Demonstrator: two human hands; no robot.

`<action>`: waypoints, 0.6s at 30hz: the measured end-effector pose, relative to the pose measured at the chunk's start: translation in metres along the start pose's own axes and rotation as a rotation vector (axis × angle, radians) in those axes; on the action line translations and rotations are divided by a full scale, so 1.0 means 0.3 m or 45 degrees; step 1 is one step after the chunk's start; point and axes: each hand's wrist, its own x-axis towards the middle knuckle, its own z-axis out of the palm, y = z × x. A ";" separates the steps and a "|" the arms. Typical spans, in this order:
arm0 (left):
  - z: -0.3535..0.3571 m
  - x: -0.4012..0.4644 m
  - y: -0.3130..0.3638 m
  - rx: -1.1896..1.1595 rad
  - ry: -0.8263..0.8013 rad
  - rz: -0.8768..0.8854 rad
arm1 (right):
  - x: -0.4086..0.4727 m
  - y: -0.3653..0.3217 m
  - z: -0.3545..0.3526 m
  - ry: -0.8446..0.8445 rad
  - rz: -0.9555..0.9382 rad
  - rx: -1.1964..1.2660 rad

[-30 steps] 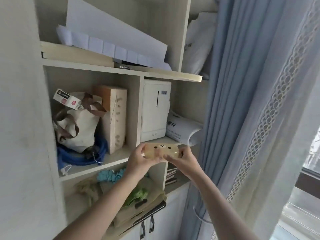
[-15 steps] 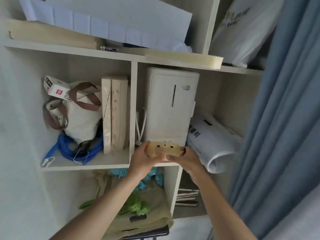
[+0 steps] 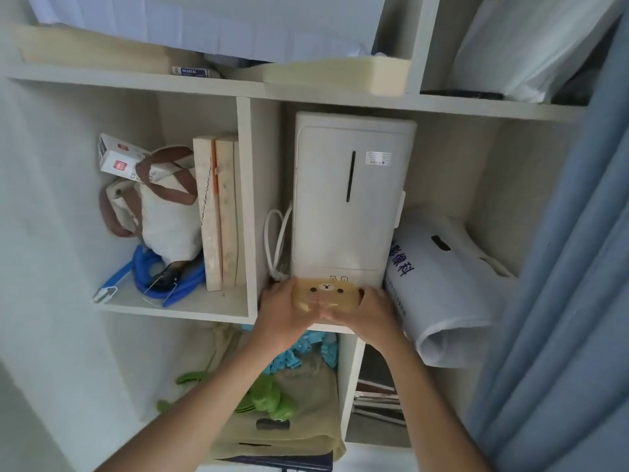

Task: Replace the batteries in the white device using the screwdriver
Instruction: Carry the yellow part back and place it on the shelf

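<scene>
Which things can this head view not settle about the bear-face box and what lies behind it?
- Tan translucent bear-face box: contents unreadable; left hand and right hand cover its ends.
- Tall white device: base hidden behind the box.
- Small label on the device: print too small.
- Screwdriver, batteries: none visible.

A cream tote bag with brown handles (image 3: 163, 212) slumps in the left shelf compartment, with a white and red carton (image 3: 119, 158) lying on top of it and blue tubing (image 3: 160, 277) coiled at its foot. Just beside the bag, pale wooden boards (image 3: 219, 212) stand upright against the divider. A blue curtain (image 3: 561, 267) hangs at the right, and a green item (image 3: 269, 396) lies on tan fabric (image 3: 299, 427) in the compartment below.
</scene>
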 end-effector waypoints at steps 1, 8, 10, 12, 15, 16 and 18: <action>0.014 0.012 -0.013 0.059 0.024 0.011 | 0.003 0.011 0.003 0.005 0.014 -0.016; 0.050 0.031 -0.032 0.133 0.163 0.079 | 0.013 0.026 0.006 0.134 -0.040 -0.117; 0.049 0.029 -0.027 0.140 0.185 0.083 | 0.010 0.021 0.001 0.149 -0.106 -0.122; 0.048 0.023 -0.020 0.162 0.184 0.071 | 0.008 0.017 -0.001 0.148 -0.147 -0.125; 0.035 0.014 -0.002 0.184 0.160 0.077 | 0.001 0.013 -0.005 0.110 -0.162 -0.092; 0.032 0.015 -0.002 0.174 0.148 0.074 | 0.004 0.020 -0.002 0.101 -0.171 -0.088; 0.025 0.012 -0.014 0.145 0.116 0.076 | -0.007 0.022 -0.001 0.098 -0.170 -0.072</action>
